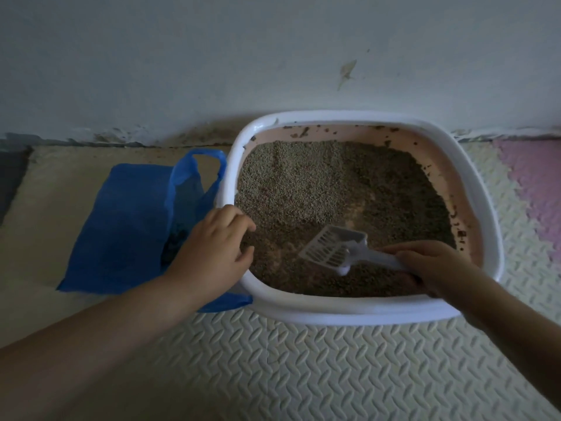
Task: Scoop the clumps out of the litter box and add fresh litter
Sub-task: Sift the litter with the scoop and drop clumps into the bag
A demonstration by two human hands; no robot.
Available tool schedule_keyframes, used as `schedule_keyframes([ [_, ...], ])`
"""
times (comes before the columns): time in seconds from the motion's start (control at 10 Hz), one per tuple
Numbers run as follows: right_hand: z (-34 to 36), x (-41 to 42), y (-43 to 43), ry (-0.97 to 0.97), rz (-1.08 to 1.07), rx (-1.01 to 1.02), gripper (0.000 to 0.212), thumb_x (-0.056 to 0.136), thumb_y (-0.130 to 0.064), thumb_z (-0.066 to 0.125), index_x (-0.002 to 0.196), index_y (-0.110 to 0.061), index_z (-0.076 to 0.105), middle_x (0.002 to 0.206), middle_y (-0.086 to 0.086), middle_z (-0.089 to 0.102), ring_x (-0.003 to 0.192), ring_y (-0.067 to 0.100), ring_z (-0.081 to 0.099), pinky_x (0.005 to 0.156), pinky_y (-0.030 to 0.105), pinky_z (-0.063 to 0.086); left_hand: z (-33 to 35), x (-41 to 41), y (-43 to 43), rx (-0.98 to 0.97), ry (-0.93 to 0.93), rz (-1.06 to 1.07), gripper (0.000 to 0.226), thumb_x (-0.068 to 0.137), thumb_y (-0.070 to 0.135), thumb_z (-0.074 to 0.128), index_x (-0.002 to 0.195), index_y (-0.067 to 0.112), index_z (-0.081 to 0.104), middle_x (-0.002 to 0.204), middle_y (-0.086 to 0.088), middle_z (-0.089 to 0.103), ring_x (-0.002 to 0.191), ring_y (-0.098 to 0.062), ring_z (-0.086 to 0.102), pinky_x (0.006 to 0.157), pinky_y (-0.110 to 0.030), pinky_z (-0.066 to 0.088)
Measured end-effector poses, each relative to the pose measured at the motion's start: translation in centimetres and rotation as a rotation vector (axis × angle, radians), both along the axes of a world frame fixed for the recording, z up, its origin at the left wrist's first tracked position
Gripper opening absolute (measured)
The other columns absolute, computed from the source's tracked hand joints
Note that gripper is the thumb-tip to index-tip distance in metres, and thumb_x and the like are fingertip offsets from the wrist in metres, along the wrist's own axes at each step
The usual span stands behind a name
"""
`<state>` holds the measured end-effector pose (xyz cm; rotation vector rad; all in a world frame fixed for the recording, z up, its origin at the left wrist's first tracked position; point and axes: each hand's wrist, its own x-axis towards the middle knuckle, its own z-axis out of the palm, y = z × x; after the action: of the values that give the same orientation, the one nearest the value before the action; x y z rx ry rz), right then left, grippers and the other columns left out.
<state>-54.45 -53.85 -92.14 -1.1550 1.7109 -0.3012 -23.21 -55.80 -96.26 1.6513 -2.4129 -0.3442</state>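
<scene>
A white-rimmed litter box (485, 208) with pink inner walls stands on the floor against the wall. Greyish-brown litter (334, 183) fills it, with a bare pink patch of bottom near the middle. My right hand (425, 265) grips the handle of a white slotted scoop (331, 247), whose blade lies low over the litter at the near side. My left hand (215, 253) holds the box's left rim, fingers curled over its edge. A blue plastic bag (127, 223) lies open on the floor just left of the box.
Cream textured foam mats (303, 366) cover the floor, with a pink mat (534, 189) at the right. The pale wall (212, 56) runs right behind the box. Dirt specks line the wall's base and the box's inner walls.
</scene>
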Motion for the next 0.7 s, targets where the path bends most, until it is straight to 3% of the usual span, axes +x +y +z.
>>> schedule_keyframes([
  [0.1,-0.3,-0.5,-0.3,0.074,0.003,0.045,0.030,0.097,-0.011,0.043,0.089,-0.024,0.069,0.039,-0.008,0.046,0.033,0.004,0.035,0.036,0.017,0.027,-0.3,0.8,-0.2,-0.020,-0.014,0.018,0.045,0.080,0.021,0.070,0.121,0.010,0.057,0.119,-0.004,0.051,0.111,-0.021,0.046,0.088,-0.031,0.043],
  [0.2,-2.0,0.9,-0.5,0.091,-0.014,0.073,0.029,0.097,-0.011,0.042,0.084,-0.006,0.067,0.044,-0.004,0.044,0.036,0.009,0.035,0.040,0.020,0.027,-0.8,0.8,-0.5,0.033,-0.038,0.068,0.068,0.084,0.028,0.066,0.141,0.003,0.038,0.143,-0.011,0.035,0.131,-0.024,0.031,0.105,-0.032,0.029],
  [0.3,-3.9,3.2,-0.9,0.075,-0.043,0.035,0.035,0.097,-0.010,0.039,0.066,-0.007,0.056,0.048,0.000,0.041,0.042,0.015,0.034,0.048,0.026,0.026,-1.2,0.3,-1.5,0.133,0.030,0.146,0.081,0.092,0.034,0.056,0.151,0.005,0.009,0.158,-0.007,0.005,0.145,-0.021,0.005,0.112,-0.027,0.010],
  [0.4,-5.2,5.6,-2.4,0.081,-0.112,-0.013,0.026,0.098,-0.008,0.037,0.081,-0.007,0.057,0.066,0.002,0.050,0.054,0.014,0.044,0.048,0.025,0.030,-1.5,-1.0,-2.8,0.209,0.143,0.265,0.081,0.096,0.035,0.048,0.151,0.008,-0.005,0.159,-0.001,-0.014,0.145,-0.016,-0.008,0.112,-0.025,0.004],
  [0.5,-6.3,7.9,-4.3,0.010,-0.167,0.002,0.028,0.100,-0.012,0.035,0.106,0.004,0.057,0.073,0.000,0.047,0.061,0.009,0.043,0.049,0.010,0.035,-1.9,-2.4,-3.2,0.196,0.230,0.367,0.077,0.098,0.034,0.044,0.152,0.009,-0.005,0.158,0.001,-0.015,0.145,-0.017,-0.006,0.114,-0.026,0.009],
  [0.6,-8.3,11.3,-7.8,-0.035,-0.240,-0.070,0.035,0.100,-0.016,0.034,0.111,0.008,0.056,0.075,0.003,0.049,0.066,0.015,0.046,0.063,0.025,0.042,-2.3,-3.0,-3.2,0.122,0.239,0.407,0.071,0.100,0.029,0.041,0.152,0.007,-0.002,0.159,0.001,-0.011,0.145,-0.016,-0.004,0.110,-0.020,0.007],
  [0.7,-9.1,13.7,-10.1,-0.040,-0.217,-0.110,0.029,0.100,-0.016,0.033,0.105,0.000,0.056,0.072,-0.001,0.043,0.063,0.012,0.042,0.060,0.024,0.037,-2.6,-3.0,-3.2,0.085,0.227,0.394,0.066,0.100,0.022,0.038,0.151,0.004,0.001,0.159,-0.004,-0.008,0.145,-0.018,-0.004,0.110,-0.019,0.005],
])
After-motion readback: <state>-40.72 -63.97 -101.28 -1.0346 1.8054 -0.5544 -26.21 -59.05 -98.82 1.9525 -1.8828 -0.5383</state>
